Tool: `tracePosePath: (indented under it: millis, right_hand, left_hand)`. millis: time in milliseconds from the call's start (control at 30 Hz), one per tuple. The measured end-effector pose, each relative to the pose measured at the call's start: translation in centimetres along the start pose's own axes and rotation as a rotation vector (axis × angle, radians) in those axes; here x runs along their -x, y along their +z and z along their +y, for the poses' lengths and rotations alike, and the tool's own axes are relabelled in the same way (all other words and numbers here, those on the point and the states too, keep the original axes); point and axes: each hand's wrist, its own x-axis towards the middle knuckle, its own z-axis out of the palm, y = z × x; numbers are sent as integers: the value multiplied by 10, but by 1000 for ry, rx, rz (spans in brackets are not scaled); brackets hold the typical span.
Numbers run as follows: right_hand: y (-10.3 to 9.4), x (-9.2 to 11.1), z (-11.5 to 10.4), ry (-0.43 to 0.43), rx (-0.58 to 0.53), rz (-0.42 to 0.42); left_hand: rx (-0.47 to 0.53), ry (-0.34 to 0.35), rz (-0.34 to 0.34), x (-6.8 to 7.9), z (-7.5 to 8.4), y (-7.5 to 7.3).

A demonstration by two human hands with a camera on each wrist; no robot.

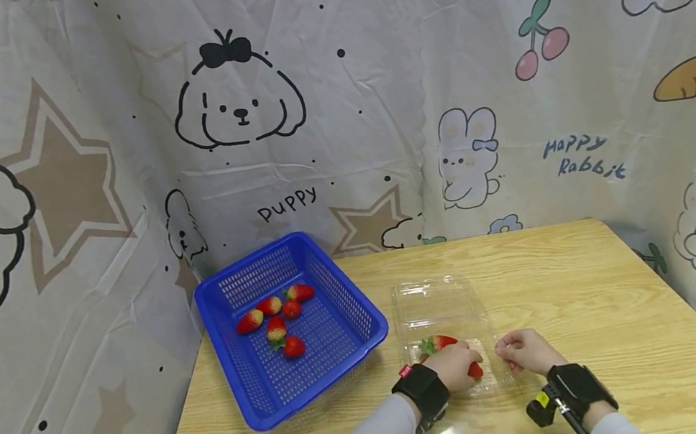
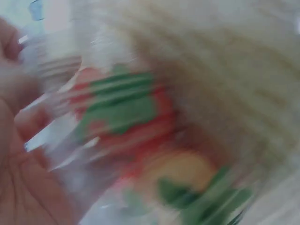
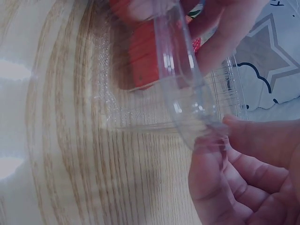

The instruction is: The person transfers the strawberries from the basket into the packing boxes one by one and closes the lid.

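Observation:
A clear plastic clamshell box (image 1: 437, 307) lies with its lid folded back and strawberries in it. My left hand (image 1: 456, 366) reaches over its near part, fingers bent down around a red strawberry (image 3: 144, 58). In the right wrist view, left-hand fingers (image 3: 222, 40) lie on both sides of that fruit. Another strawberry (image 1: 444, 340) with green leaves shows beyond the hand. The left wrist view is blurred, with leafy strawberries (image 2: 122, 101) behind plastic beside the palm. My right hand (image 1: 530, 352) pinches the box's right edge between thumb and forefinger.
To the left, a blue plastic basket (image 1: 334, 262) stands on the wooden table (image 1: 558, 278), with several strawberries (image 1: 275, 327) inside. A printed cloth (image 1: 334, 103) hangs behind and at the sides. Both wrists wear black straps (image 1: 423, 389) with devices.

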Motion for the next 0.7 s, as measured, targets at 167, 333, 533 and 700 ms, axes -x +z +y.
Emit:
tracePosePath:
  millis: [167,333,533,700]
  right_hand:
    - [0,0,1,-14,-4,-4]
    - [0,0,3,-13,0,-10]
    - [0,0,2,-10,2,-9]
    - [0,-1,1,0,4,-2]
  left_hand:
    - [-29,45,-69,3,-5,-20]
    - [50,13,-161,16,-13,-55]
    - [146,-76,-265,35,-38,-101]
    - [125,-153,-205,55,-67,-142]
